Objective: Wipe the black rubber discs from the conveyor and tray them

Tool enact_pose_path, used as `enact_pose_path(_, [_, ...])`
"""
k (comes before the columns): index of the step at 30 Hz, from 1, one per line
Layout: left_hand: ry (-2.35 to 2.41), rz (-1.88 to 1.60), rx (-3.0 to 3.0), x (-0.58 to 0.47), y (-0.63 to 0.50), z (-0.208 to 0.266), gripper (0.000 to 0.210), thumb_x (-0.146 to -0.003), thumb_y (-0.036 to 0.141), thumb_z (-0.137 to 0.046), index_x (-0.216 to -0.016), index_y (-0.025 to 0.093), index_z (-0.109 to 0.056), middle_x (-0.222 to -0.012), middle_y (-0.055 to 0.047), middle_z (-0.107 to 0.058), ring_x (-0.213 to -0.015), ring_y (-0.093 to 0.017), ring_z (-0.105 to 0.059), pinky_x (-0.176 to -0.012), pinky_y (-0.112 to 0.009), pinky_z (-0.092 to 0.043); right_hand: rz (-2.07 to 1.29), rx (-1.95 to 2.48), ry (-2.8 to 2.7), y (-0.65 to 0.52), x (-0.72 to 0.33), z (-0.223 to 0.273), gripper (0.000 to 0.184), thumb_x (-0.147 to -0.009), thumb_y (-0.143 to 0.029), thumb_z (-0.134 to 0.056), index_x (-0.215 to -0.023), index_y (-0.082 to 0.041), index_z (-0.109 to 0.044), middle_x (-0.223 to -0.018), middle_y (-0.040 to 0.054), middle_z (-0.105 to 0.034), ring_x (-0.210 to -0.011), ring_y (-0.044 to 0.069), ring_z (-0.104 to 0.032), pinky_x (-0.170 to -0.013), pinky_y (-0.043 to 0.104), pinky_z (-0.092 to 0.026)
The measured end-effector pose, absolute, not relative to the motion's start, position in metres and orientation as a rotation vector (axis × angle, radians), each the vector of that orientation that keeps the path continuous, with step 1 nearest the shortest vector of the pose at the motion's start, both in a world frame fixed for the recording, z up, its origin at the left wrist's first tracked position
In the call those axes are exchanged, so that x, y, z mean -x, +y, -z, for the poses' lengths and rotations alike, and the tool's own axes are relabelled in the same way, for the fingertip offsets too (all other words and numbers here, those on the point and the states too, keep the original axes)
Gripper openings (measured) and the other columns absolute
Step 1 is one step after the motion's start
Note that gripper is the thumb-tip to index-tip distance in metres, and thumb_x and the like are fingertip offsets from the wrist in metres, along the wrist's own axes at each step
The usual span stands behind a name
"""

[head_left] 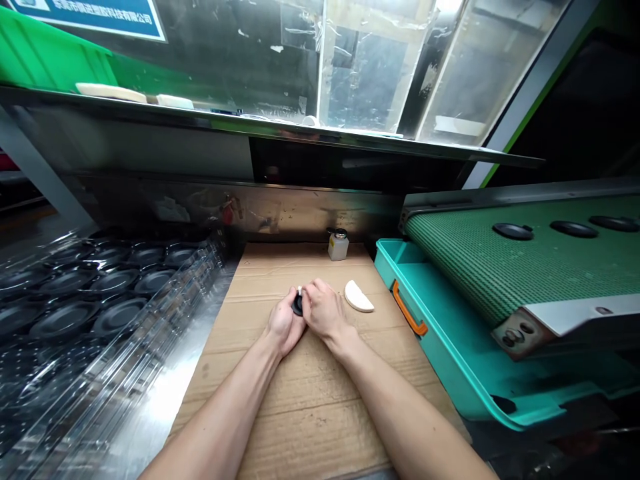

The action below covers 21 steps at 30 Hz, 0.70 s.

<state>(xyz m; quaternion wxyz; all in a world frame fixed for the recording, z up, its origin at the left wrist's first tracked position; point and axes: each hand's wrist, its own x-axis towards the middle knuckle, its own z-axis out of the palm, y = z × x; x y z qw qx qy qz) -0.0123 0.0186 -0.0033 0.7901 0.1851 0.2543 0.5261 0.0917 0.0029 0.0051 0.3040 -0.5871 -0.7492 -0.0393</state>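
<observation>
My left hand (284, 325) is closed around a small black round part (298, 305), held just above the cardboard. Bent over that part, my right hand (323, 308) has its fingers pinched together at the rim. A small white tip (300, 291) shows between the two hands; what it belongs to is hidden. To the right of my right hand lies a white half-round pad (358, 297), flat on the cardboard sheet (310, 413). Behind the hands stands a small whitish bottle (339, 245) with a dark and metal top.
Stacked clear trays (115, 393) hold several black round parts at left. On the right, a green conveyor belt (470, 253) carries black discs (573, 229) above a teal bin (435, 353) with an orange handle. A metal shelf (280, 127) crosses overhead, bearing a green crate (55, 57).
</observation>
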Motion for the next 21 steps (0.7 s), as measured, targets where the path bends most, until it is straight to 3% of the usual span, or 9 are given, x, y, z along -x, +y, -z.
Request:
enact_pose_path(9, [0.522,-1.103,-0.452,0.011,0.018,0.005,0.028,-0.095,0.024,-0.043,-0.090,0.011,-0.068,-0.088,-0.009,-0.071,-0.089,-0.018,-0.067,-0.092,-0.032,-0.050,0.159,1.526,-1.923,0.006,-0.096,-0.001,0.023,-0.096,-0.023,-0.039,-0.087,-0.020,-0.061,-0.088,0.0048,-0.058,-0.083,0.016,-0.054,-0.074,0.025,-0.040])
enact_pose_path(13, [0.540,-1.103,-0.430,0.013,0.022,0.006,0.035,-0.097,0.027,-0.038,-0.093,0.009,-0.067,-0.095,-0.013,-0.071,-0.095,-0.021,-0.066,-0.090,-0.034,-0.051,0.184,1.598,-1.918,0.000,-0.100,0.000,0.023,-0.096,-0.023,-0.040,-0.093,-0.019,-0.062,-0.088,0.0055,-0.059,-0.082,0.018,-0.055,-0.074,0.026,-0.040])
enact_pose_path(21, [0.536,-1.126,-0.403,0.014,0.021,0.006,0.029,-0.096,0.025,-0.041,-0.096,0.011,-0.067,-0.099,-0.012,-0.071,-0.098,-0.020,-0.066,-0.095,-0.034,-0.050,0.056,1.536,-1.888,-0.001,-0.087,0.002,0.021,-0.093,-0.021,-0.044,-0.094,-0.019,-0.065,-0.095,0.0064,-0.062,-0.087,0.018,-0.058,-0.079,0.026,-0.044])
